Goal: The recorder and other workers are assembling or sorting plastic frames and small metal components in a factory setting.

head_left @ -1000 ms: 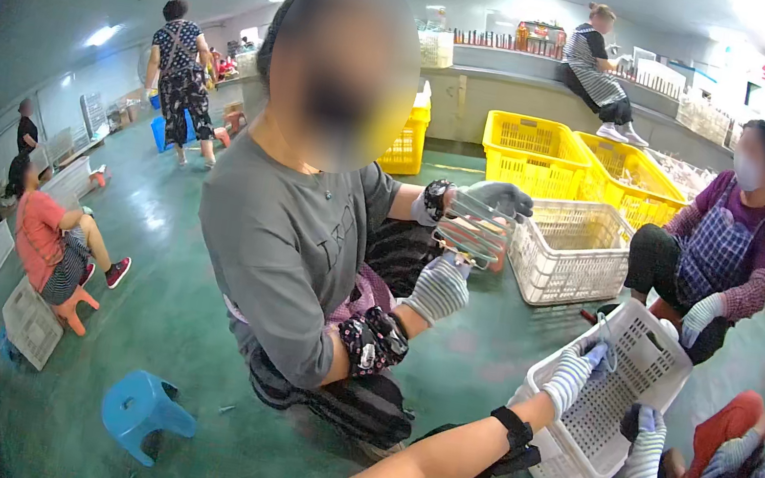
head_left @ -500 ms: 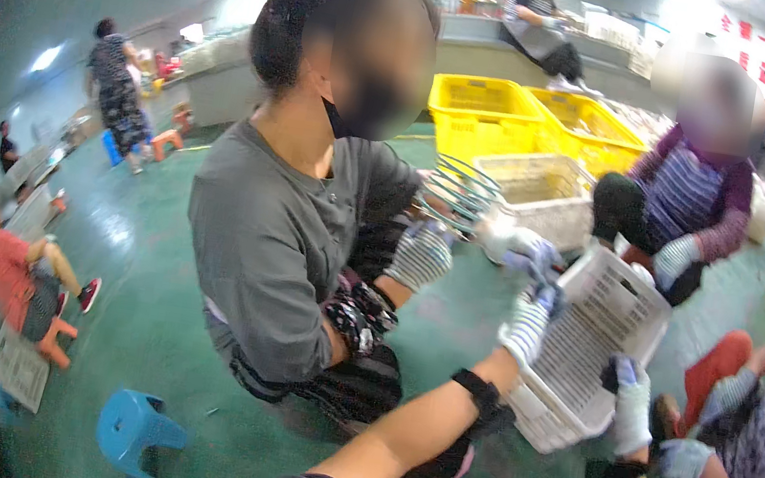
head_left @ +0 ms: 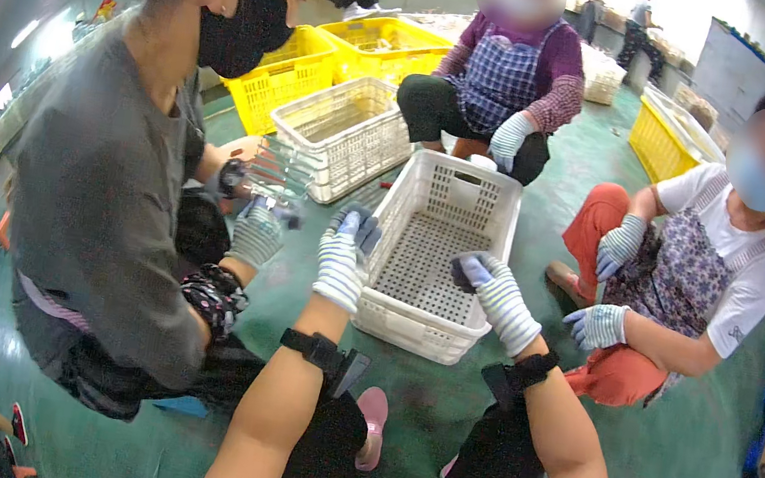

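Observation:
My left hand [head_left: 342, 261], in a striped glove with blue-grey fingers, is beside the left wall of a white plastic crate [head_left: 434, 323]. Its fingers are stretched forward, and I see nothing held in them. Over the right side of the crate, my right hand [head_left: 504, 302] is closed, in a matching glove. A small dark patch [head_left: 469, 270] shows at its fingertips; whether it is a held thing or the glove's coating is unclear. The crate's slotted bottom shows between my hands. Dark bands with small devices sit on both wrists.
At left, a masked co-worker [head_left: 110, 208] handles a wire rack [head_left: 280, 164]. Two more co-workers, in a checked apron [head_left: 501, 74] and a floral apron [head_left: 696, 256], sit around the crate. A second white crate [head_left: 356, 151] and yellow crates [head_left: 276, 90] stand behind, on green floor.
My view has swung right and down, so the crate now lies centrally before me. My left hand has come down from near the co-worker's hands to the crate's left side.

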Action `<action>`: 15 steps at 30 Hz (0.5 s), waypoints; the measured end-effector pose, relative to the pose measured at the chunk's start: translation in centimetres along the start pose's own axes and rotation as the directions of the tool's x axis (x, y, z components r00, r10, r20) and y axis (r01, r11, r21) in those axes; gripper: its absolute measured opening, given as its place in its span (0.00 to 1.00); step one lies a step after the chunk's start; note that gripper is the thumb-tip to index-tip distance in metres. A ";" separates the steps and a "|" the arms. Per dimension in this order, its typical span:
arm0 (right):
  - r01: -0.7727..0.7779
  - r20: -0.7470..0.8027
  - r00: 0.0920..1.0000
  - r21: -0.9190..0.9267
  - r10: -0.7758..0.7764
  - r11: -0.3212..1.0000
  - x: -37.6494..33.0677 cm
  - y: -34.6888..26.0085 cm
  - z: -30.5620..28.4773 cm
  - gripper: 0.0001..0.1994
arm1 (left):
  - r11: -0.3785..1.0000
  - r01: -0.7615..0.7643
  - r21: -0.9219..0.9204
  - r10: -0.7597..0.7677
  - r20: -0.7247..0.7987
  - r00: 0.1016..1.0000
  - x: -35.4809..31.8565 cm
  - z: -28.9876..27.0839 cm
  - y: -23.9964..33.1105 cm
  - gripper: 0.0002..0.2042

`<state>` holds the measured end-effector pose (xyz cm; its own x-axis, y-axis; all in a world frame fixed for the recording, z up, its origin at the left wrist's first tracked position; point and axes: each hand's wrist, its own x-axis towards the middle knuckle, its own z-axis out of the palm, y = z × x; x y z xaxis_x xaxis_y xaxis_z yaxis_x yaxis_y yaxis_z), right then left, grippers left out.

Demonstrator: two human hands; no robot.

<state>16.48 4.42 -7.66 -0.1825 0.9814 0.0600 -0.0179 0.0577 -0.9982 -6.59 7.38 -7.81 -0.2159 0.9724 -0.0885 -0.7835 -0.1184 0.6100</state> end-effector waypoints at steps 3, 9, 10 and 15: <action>0.025 0.006 1.000 -0.050 -0.025 0.998 -0.3 -0.7 0.1 0.19 | 0.972 0.205 0.115 -0.223 0.185 0.957 -1.5 1.7 -0.8 0.15; 0.179 -0.040 0.983 0.019 -0.178 0.984 -1.1 -2.4 2.8 0.14 | 0.944 0.054 0.326 -0.269 0.664 0.697 -5.6 3.9 -4.5 0.18; 0.220 -0.015 0.976 0.054 -0.219 0.974 -0.8 -2.7 3.6 0.14 | 0.894 0.410 0.181 -0.439 0.542 0.716 -5.7 3.9 -4.9 0.20; 0.176 -0.281 0.920 -0.329 -0.274 0.928 2.0 0.4 1.0 0.18 | 0.862 0.501 0.080 -0.469 0.504 0.726 -8.3 7.6 -7.0 0.25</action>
<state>15.08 6.25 -7.89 0.1133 0.9383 0.3268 0.2750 0.2864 -0.9178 5.07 1.65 -5.36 0.5040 0.8624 0.0465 -0.7367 0.4012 0.5443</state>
